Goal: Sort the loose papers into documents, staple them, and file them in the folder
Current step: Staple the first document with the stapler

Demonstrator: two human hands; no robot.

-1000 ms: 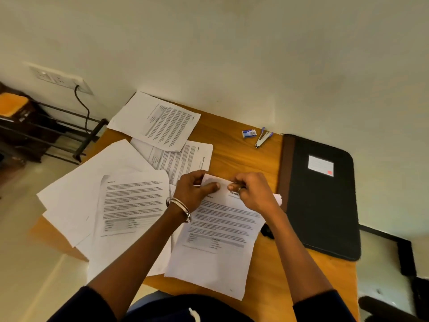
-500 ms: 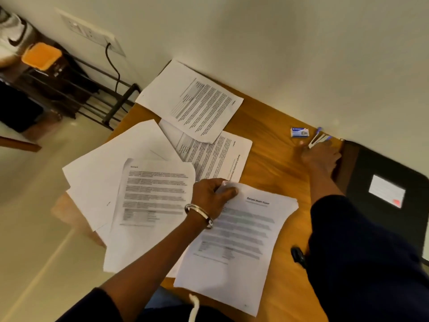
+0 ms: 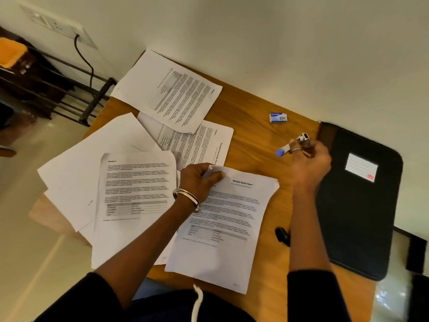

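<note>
My left hand [image 3: 200, 178] pinches the top left corner of a stack of printed sheets headed as a health report [image 3: 222, 219], which lies on the wooden desk [image 3: 253, 140] in front of me. My right hand [image 3: 310, 162] is raised above the desk beside the folder and grips a small blue and silver stapler [image 3: 293, 145]. The black folder [image 3: 357, 205] lies shut at the right, with a white label on its cover. More loose printed pages [image 3: 137, 191] are spread over the left half of the desk, and one sheet [image 3: 169, 91] lies at the back.
A small blue staple box [image 3: 278, 117] sits near the wall. A black object [image 3: 282, 235] lies by my right forearm. A dark metal rack [image 3: 58, 89] and a wall socket with a cable [image 3: 83, 54] are off the desk's left end.
My right hand left the stack, reached to the back of the desk, picked up the stapler and has drawn back toward me with it. My left hand stayed on the stack's corner.
</note>
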